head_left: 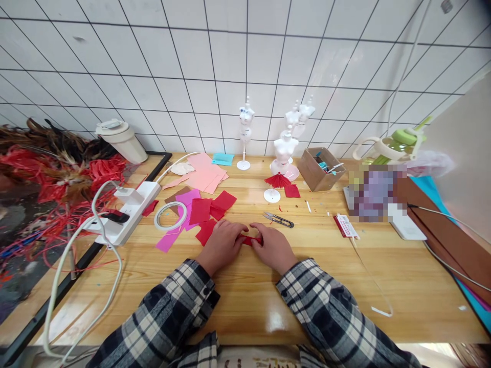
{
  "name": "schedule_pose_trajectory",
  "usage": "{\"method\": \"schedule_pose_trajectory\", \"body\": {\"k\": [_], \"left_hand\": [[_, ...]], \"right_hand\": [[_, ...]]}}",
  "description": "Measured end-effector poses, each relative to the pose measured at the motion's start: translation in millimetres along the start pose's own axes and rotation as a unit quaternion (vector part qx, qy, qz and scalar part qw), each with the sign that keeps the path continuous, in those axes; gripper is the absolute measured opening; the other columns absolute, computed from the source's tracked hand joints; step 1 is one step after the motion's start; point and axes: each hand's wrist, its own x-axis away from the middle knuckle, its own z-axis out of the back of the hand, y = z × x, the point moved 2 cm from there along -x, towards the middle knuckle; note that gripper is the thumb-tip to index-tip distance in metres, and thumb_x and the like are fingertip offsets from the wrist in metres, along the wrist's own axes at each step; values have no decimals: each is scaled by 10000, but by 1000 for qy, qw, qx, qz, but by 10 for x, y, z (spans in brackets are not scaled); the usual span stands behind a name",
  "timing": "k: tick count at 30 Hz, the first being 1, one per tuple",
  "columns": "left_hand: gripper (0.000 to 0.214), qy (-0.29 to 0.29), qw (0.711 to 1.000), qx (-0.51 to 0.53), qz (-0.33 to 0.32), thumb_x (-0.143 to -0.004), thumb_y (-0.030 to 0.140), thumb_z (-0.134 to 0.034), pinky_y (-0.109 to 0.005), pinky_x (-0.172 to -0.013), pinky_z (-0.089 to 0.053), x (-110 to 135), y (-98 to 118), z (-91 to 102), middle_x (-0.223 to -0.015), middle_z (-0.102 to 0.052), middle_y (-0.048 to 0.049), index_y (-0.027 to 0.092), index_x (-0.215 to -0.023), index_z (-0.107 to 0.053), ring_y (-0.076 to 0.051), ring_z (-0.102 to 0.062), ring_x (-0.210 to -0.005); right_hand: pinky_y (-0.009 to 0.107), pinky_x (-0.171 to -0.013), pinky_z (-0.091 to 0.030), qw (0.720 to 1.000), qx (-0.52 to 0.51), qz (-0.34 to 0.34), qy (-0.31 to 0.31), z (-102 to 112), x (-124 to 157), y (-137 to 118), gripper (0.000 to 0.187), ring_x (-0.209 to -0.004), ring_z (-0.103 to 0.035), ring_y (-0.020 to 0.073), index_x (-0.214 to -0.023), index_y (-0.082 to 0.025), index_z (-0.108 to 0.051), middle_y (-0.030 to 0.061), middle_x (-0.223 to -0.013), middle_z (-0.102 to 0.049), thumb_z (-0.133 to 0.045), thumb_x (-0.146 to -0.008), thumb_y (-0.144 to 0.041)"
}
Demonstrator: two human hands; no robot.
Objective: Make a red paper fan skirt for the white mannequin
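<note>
At the near edge, a pale shirt front (249, 353) carries lettering, cut off and too partial to read. From either side of it, plaid sleeves (157, 309) slant inward and away, bringing the two hands together just above or on the desk (245, 306); whether the wrists rest on the wood is hard to tell. The left hand (224, 243) reaches in from the left with its back upward and fingers curled; the right hand (275, 248) mirrors it, thumb bent inward.

Between their facing fingertips sits a small red strip (250, 240), pinched at its left end by the left hand and at its right end by the right. It lies crosswise, partly hidden by the fingers.

Just beyond the left hand are red squares (200, 210), one reaching close to the knuckles, with magenta strips (168, 240) partly under them. A white tape roll (157, 219) lies across the magenta at the left. On the right, a red-and-white packet (346, 226) bears print too small to read. Beyond the right hand lie thread snips (273, 218).

Farther off, a red tassel (277, 180) rests near white mannequin stands (286, 148), with an open wooden box (316, 176) to their right. Behind them rises a white tiled wall (226, 61).
</note>
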Motion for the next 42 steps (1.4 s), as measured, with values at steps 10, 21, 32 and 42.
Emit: {"method": "schedule_pose_trajectory", "body": {"k": [10, 21, 32, 42], "left_hand": [[180, 9, 1000, -29, -9, -904, 254, -488, -459, -978, -335, 17, 31, 51, -891, -622, -31, 238, -860, -661, -208, -528, -918], [162, 50, 999, 17, -9, -858, 347, -569, -528, -1055, -278, 35, 20, 136, -930, -629, -39, 240, -846, -689, -218, -546, -951], [484, 70, 741, 646, 170, -756, 408, -700, -372, -959, -441, 63, 226, -147, -1156, -668, -112, 167, -1171, -642, -259, -588, -1096], [232, 50, 811, 537, 225, -695, 372, -737, -277, -699, -471, -53, 85, 41, -759, -716, -34, 166, -800, -725, -172, -624, -712]], "right_hand": [[373, -883, -403, 995, 64, 65, 46, 149, 70, 23, 158, -971, -522, 233, -988, -237, -660, 73, -991, -618, -611, -841, -269], [394, -816, -391, 983, 124, 136, 11, 184, 105, -38, 239, -883, -561, 229, -830, -201, -732, 91, -850, -664, -523, -892, -300], [246, -534, -400, 808, -572, -123, 70, -37, 36, -11, 271, -538, -489, 106, -781, -149, -708, 2, -625, -625, -705, -701, -409], [257, -588, -440, 909, -404, -1, 102, 118, 26, 70, 392, -794, -562, 163, -1120, -183, -645, 85, -1031, -649, -649, -774, -367]]}}
